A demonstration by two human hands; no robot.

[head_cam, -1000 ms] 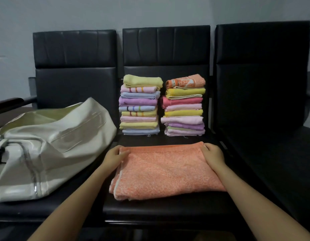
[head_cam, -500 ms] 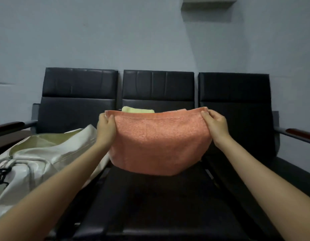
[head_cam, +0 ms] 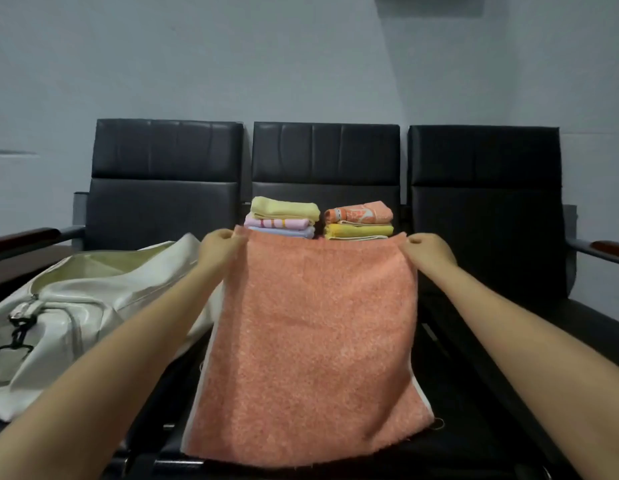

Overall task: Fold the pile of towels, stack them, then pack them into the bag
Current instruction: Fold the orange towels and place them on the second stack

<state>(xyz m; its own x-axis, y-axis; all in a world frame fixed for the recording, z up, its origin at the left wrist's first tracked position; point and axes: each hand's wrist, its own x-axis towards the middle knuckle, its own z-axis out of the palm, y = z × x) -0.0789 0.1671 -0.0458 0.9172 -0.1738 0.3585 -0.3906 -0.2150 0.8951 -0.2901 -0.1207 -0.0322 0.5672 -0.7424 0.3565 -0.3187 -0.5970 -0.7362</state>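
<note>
Mid-fold, my left hand (head_cam: 219,244) and right hand (head_cam: 426,250) each kept a pinching grip on the towel (head_cam: 310,344), which next needed halving.

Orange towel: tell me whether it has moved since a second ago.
Yes. The orange towel lay folded on the middle chair seat; now both hands hold it up by its top corners, hanging open before the stacks.

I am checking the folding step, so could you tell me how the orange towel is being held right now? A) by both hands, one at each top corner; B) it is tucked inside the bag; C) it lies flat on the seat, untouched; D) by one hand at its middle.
A: the left hand and right hand each pinch a top corner of the orange towel, which hangs open before the stacks.
</note>
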